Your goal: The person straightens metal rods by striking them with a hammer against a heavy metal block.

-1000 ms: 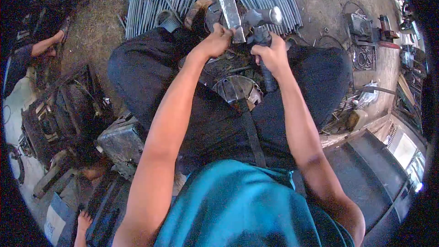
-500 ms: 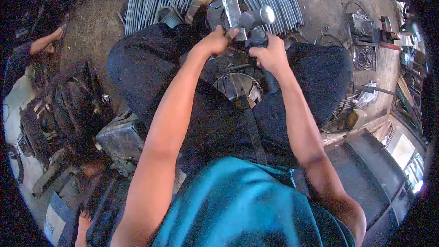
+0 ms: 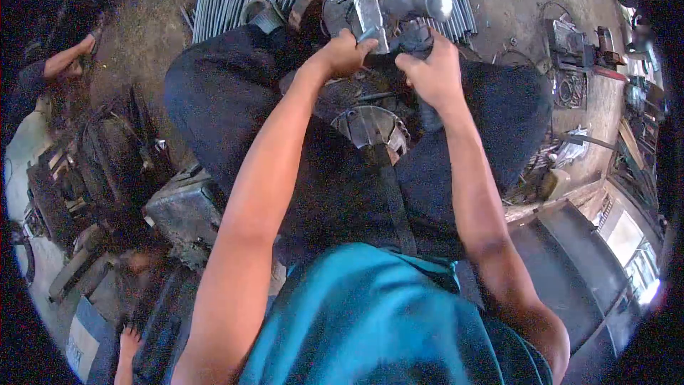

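Near the top middle, my left hand point(image 3: 343, 53) is closed, pinching a small grey metal piece point(image 3: 368, 33) against the lower end of a long bright metal bar point(image 3: 362, 0). How far its fingers also grip the bar is not clear. My right hand point(image 3: 439, 71) wraps round the thick dark handle of a hammer point(image 3: 426, 4). The hammer's cylindrical head lies just right of the bar, its shiny round face pointing right. Below the hands, between my legs, lies a round toothed metal disc point(image 3: 365, 127).
Bundles of metal rods point(image 3: 235, 0) lie on the ground ahead, both sides of the bar. A metal box point(image 3: 185, 203) and machine parts stand at left. A person's arm point(image 3: 68, 60) shows far left, another hand point(image 3: 130, 342) lower left. Tools point(image 3: 570, 85) lie at right.
My right hand and the hammer have moved up and to the right, away from the bar. My left hand has shifted slightly; the small metal piece shows more clearly at its fingertips.
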Demonstrator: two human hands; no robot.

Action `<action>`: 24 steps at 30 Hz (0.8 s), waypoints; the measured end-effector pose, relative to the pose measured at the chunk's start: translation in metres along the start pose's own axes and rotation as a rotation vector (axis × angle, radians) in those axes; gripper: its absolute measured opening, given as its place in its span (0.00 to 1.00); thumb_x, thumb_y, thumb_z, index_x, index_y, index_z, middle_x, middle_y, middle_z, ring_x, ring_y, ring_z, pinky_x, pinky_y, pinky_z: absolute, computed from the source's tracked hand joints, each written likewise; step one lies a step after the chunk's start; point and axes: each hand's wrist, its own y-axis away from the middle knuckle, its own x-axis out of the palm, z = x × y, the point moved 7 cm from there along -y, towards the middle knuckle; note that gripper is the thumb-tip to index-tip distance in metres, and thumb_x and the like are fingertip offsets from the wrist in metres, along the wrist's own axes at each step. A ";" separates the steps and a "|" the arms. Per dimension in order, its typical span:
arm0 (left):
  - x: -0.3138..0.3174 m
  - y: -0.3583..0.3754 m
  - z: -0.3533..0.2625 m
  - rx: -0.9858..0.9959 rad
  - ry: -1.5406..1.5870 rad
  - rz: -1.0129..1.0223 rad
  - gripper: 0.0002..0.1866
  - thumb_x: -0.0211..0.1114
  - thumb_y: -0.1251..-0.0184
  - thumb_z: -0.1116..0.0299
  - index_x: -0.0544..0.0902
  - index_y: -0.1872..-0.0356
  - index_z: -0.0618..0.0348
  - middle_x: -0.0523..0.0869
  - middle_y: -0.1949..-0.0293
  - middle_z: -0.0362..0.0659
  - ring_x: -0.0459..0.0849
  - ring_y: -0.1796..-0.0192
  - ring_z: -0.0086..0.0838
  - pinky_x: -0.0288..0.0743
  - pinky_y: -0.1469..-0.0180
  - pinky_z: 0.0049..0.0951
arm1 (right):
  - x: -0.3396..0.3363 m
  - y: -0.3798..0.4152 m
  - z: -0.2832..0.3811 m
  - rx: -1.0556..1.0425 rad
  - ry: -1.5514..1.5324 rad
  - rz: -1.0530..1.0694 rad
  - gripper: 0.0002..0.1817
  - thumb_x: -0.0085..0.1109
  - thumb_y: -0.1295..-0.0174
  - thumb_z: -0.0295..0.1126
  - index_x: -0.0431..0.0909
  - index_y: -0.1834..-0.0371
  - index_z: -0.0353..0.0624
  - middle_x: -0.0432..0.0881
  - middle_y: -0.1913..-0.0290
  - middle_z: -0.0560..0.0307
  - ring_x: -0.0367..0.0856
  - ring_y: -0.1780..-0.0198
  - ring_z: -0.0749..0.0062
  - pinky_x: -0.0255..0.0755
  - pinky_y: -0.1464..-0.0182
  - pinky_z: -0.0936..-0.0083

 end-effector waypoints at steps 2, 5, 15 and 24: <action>0.000 0.002 0.000 0.043 -0.032 -0.072 0.43 0.58 0.32 0.38 0.70 0.47 0.83 0.81 0.50 0.71 0.81 0.42 0.57 0.74 0.42 0.43 | -0.001 -0.001 0.005 -0.190 0.184 -0.110 0.21 0.65 0.54 0.30 0.78 0.58 0.28 0.82 0.77 0.48 0.81 0.79 0.70 0.75 0.73 0.71; -0.008 0.008 -0.009 0.080 -0.076 -0.095 0.42 0.58 0.31 0.40 0.70 0.48 0.84 0.81 0.51 0.73 0.82 0.44 0.57 0.75 0.44 0.44 | 0.008 -0.002 -0.018 0.106 0.222 0.123 0.20 0.65 0.54 0.30 0.78 0.59 0.28 0.82 0.78 0.49 0.80 0.80 0.71 0.74 0.73 0.72; -0.002 -0.003 -0.002 0.080 -0.123 -0.142 0.42 0.57 0.30 0.41 0.68 0.47 0.84 0.82 0.55 0.72 0.83 0.48 0.59 0.78 0.49 0.44 | 0.007 -0.003 -0.007 -0.009 0.287 0.083 0.23 0.67 0.58 0.31 0.79 0.57 0.29 0.83 0.73 0.46 0.84 0.72 0.66 0.77 0.66 0.69; -0.005 0.007 -0.007 0.046 -0.069 -0.197 0.41 0.62 0.33 0.41 0.70 0.50 0.84 0.80 0.52 0.74 0.81 0.45 0.61 0.77 0.47 0.46 | 0.003 -0.002 -0.009 0.074 0.302 -0.014 0.24 0.66 0.54 0.36 0.80 0.54 0.32 0.85 0.62 0.34 0.85 0.57 0.43 0.78 0.51 0.57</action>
